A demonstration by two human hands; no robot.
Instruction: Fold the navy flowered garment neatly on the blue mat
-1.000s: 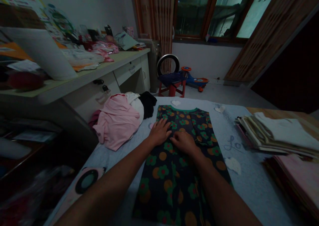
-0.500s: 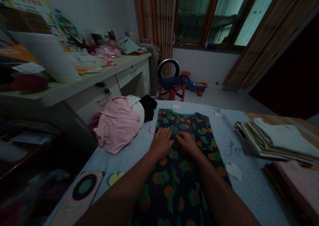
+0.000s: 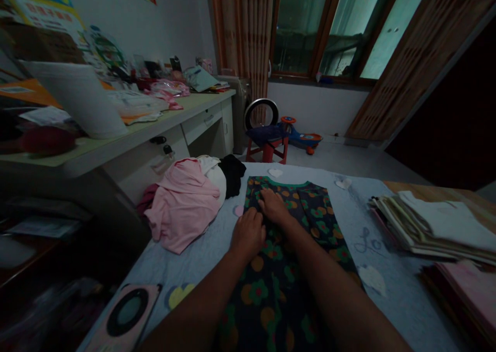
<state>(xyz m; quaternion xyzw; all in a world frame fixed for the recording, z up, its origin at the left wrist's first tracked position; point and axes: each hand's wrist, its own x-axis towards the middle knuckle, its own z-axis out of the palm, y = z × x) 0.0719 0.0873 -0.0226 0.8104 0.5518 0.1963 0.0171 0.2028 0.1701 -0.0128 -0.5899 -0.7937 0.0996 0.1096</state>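
A dark flowered garment (image 3: 289, 285) with a green neckline lies spread lengthwise in front of me, its neck end pointing away. My left hand (image 3: 248, 234) is at its left edge, fingers curled down and closed on the cloth. Just beyond it, my right hand (image 3: 273, 207) reaches across to the upper left part of the garment. Its fingers are bent and closed against the fabric. The fingertips of both hands are partly hidden, and my forearms cover some of the garment.
A light blue bed cover (image 3: 209, 261) lies underneath. To the left are a heap of pink clothing (image 3: 189, 199), a black cloth (image 3: 232, 176) and a pink phone (image 3: 124, 316). Folded clothes (image 3: 437, 223) stand stacked at right, with another pile (image 3: 468, 295) nearer. A desk (image 3: 155, 122) runs along the left.
My right hand has moved left and farther up the garment. My left hand, flat before, has come slightly nearer and curled at the left edge. The view has tilted up a little.
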